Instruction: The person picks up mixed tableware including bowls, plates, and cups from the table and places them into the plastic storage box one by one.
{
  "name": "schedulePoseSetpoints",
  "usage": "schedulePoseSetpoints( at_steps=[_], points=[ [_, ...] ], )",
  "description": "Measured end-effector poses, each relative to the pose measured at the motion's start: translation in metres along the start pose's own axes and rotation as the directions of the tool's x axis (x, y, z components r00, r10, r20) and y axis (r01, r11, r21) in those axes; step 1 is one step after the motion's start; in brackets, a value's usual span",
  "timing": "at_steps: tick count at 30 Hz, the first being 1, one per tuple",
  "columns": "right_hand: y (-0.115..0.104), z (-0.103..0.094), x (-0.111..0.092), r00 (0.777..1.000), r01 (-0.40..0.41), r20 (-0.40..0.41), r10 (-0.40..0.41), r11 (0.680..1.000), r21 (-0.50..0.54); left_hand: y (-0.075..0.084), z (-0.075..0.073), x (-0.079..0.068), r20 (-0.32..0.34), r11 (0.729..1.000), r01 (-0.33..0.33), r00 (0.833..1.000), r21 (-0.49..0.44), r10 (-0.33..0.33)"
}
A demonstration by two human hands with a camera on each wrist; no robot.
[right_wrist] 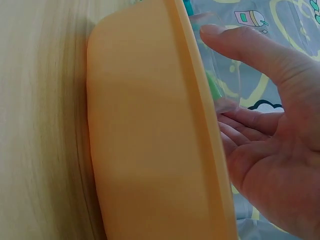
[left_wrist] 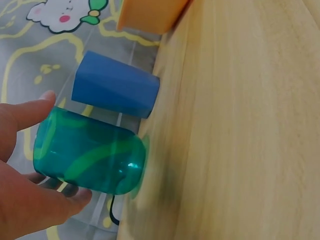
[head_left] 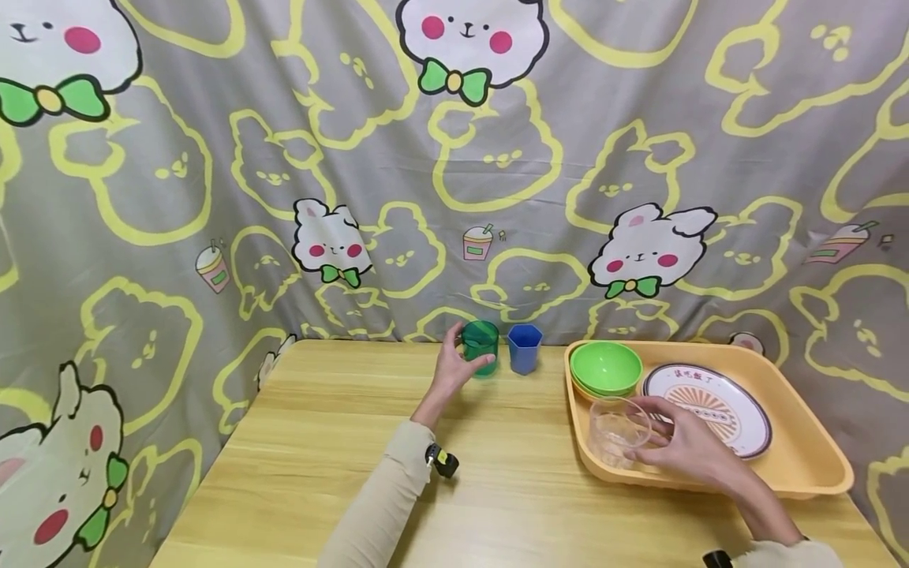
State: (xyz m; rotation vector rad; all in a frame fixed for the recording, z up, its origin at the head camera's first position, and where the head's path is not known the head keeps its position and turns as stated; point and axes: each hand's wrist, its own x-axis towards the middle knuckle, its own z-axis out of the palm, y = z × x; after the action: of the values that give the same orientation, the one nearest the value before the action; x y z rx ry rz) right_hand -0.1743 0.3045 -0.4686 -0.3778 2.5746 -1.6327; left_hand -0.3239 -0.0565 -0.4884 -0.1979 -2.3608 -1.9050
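Note:
My left hand [head_left: 455,367] is around a see-through green cup [head_left: 480,347] standing near the table's back edge. In the left wrist view, the thumb lies along one side of this cup [left_wrist: 92,152] and the fingers along the other. A blue cup [head_left: 525,349] with flat sides stands just right of it. My right hand [head_left: 685,442] holds a clear cup [head_left: 619,430] between thumb and fingers, over the near left part of an orange tray [head_left: 809,442]. In the right wrist view, the tray's wall [right_wrist: 145,125] hides part of the clear cup [right_wrist: 227,80] and the fingers.
Inside the tray, a green bowl [head_left: 607,368] sits stacked on another bowl at the back left. Right of it lies a white oval plate [head_left: 746,414] with an orange pattern. A patterned grey curtain [head_left: 398,173] hangs behind the wooden table [head_left: 305,442].

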Motion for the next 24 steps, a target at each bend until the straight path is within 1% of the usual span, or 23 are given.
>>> schedulePoseSetpoints(
  at_steps=[4, 7, 11, 17, 24],
  points=[
    [0.0005, 0.0, 0.0015, 1.0, -0.004, 0.022, 0.003, 0.999, 0.045, -0.0013, 0.0015, 0.0025, -0.007, 1.0, 0.009, 1.0, 0.024, -0.009],
    [0.0004, 0.0002, 0.0021, 0.999, 0.019, 0.037, -0.021, 0.998, 0.053, -0.0027, 0.003, 0.0036, -0.016, 1.0, 0.016, 1.0, 0.025, -0.016],
    [0.001, 0.0003, 0.0031, 0.997, 0.059, 0.048, -0.061, 0.998, 0.038, -0.004, 0.0047, 0.0043, -0.039, 1.0, 0.031, 0.999, 0.007, -0.03],
    [0.0032, 0.0001, 0.0026, 0.994, 0.085, 0.064, -0.087, 0.996, 0.027, -0.0058, 0.0056, 0.0059, -0.057, 0.999, 0.044, 0.997, 0.026, -0.042],
    [0.0032, 0.0008, 0.0016, 0.995, 0.082, 0.064, -0.08, 0.996, -0.021, -0.008, 0.0056, 0.0064, -0.057, 0.999, 0.038, 0.998, 0.031, -0.037]
  ],
)
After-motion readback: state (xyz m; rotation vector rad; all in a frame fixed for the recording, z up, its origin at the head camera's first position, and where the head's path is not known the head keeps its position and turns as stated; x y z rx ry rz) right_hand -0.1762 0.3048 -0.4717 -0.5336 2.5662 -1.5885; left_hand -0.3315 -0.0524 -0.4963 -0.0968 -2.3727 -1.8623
